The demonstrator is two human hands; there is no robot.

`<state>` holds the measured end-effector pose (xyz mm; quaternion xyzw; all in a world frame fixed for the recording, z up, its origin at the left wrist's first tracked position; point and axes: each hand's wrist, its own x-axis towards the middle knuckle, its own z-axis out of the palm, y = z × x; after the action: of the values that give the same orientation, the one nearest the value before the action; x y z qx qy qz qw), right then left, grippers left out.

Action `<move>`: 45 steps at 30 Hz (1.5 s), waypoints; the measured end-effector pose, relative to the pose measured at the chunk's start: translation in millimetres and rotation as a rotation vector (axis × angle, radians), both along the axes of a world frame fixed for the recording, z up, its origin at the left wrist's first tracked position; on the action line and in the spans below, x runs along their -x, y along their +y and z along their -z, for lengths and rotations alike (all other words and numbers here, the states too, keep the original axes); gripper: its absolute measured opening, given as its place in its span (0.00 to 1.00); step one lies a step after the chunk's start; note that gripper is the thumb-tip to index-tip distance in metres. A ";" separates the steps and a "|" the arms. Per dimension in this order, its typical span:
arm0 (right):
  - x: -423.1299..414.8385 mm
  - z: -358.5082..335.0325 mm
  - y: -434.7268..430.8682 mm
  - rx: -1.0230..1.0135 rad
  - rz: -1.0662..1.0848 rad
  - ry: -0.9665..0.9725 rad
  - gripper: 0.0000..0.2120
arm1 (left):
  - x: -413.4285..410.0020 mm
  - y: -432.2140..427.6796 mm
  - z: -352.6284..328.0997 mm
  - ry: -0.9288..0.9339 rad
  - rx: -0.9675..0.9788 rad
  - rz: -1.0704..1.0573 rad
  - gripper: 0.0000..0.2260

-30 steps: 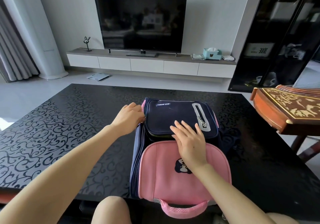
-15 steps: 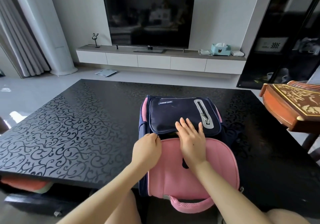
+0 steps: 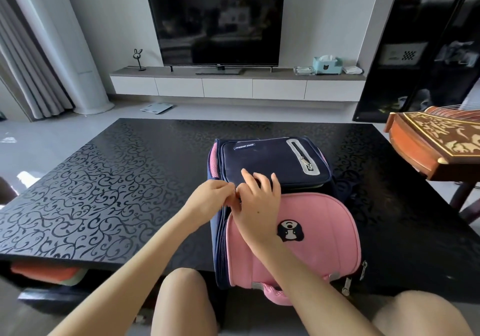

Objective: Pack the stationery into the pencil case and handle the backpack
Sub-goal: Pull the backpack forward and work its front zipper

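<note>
Pinching at the seam of the backpack (image 3: pixel 306 252) with the left hand (image 3: pixel 210 199), fingertips drawn together. Resting the right hand (image 3: pixel 255 203) beside it, fingers bent on the navy pocket (image 3: pixel 270 159); cannot tell whether gripping. Lying flat at the counter's (image 3: pixel 104 180) near edge, front side up.

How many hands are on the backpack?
2. The left hand pinches the backpack at its left edge; the right hand rests beside it, atop the pink flap.

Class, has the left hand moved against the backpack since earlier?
Yes. The left hand slid along the backpack from its far left corner toward the person, up to the pink flap.
</note>
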<state>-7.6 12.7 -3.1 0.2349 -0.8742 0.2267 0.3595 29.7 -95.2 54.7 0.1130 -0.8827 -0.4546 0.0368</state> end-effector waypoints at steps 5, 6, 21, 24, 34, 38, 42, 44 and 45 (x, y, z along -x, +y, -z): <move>-6.3 -0.6 2.4 -0.049 0.033 -0.005 0.08 | 7.3 -25.8 21.8 0.384 0.911 0.171 0.21; -7.4 -0.6 4.1 -0.047 0.026 -0.008 0.06 | 10.7 -26.8 26.5 0.367 0.954 0.263 0.26; -9.6 12.9 95.3 0.037 -0.011 0.099 0.12 | 24.0 -10.3 48.3 0.670 1.095 0.423 0.35; 26.2 11.4 140.8 0.152 0.159 -0.041 0.13 | 24.8 -21.8 52.4 0.604 1.086 0.417 0.35; -2.8 2.5 152.7 0.164 0.088 -0.102 0.16 | 20.4 22.8 13.8 0.359 0.695 0.389 0.23; -23.1 6.7 168.3 0.151 0.044 -0.155 0.16 | 29.4 71.5 27.3 0.372 1.060 0.601 0.26; -8.9 7.1 188.3 0.221 0.113 -0.228 0.12 | 38.0 76.5 42.9 0.448 1.128 0.590 0.20; 0.7 4.3 185.6 0.266 0.117 -0.280 0.10 | 41.9 76.7 45.2 0.425 1.126 0.574 0.21; 6.2 3.4 184.1 0.290 0.121 -0.309 0.09 | 44.7 76.4 44.5 0.411 1.120 0.566 0.23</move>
<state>-13.8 196.7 -6.4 0.0902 -0.8897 0.3614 0.2641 -15.1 -18.8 10.2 -0.2486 -0.9564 0.0687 0.1370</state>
